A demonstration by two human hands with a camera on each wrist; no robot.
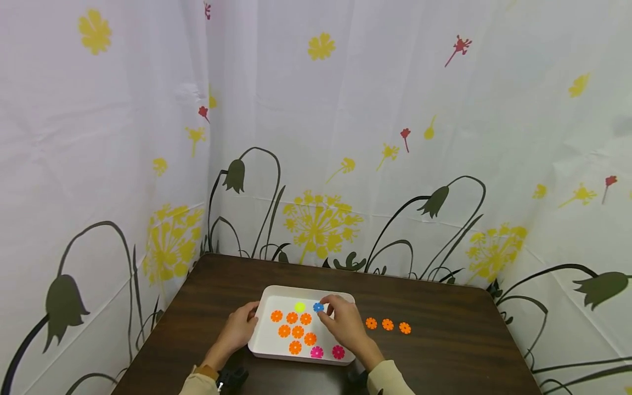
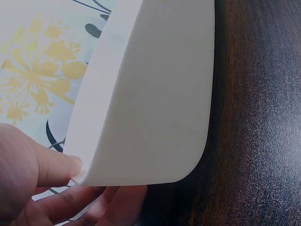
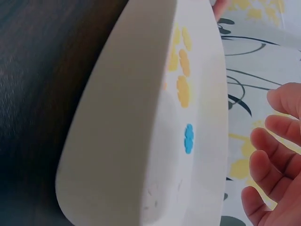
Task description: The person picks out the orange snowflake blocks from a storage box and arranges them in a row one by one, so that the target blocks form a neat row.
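Observation:
My left hand (image 1: 238, 329) grips the left side of a white tray (image 1: 266, 341); in the left wrist view the thumb (image 2: 61, 167) lies at the rim, with other fingers below it. Over the tray's right part hovers my right hand (image 1: 347, 325), its thumb and fingertips close by a blue flower-shaped disc (image 1: 317, 308). In the right wrist view the fingers are spread and loosely bent, holding nothing, and the blue disc (image 3: 188, 139) lies on the tray floor. Beside it are a yellow-green disc (image 1: 300, 307), several orange flower-shaped discs (image 1: 298, 332) and two pink ones (image 1: 316, 352).
Three orange flower-shaped discs (image 1: 387, 325) lie in a row on the dark wooden table (image 1: 444, 340), right of the tray. A white curtain (image 1: 375, 109) with printed flowers surrounds the table at the back and sides. A dark object (image 1: 233, 378) sits by the left wrist.

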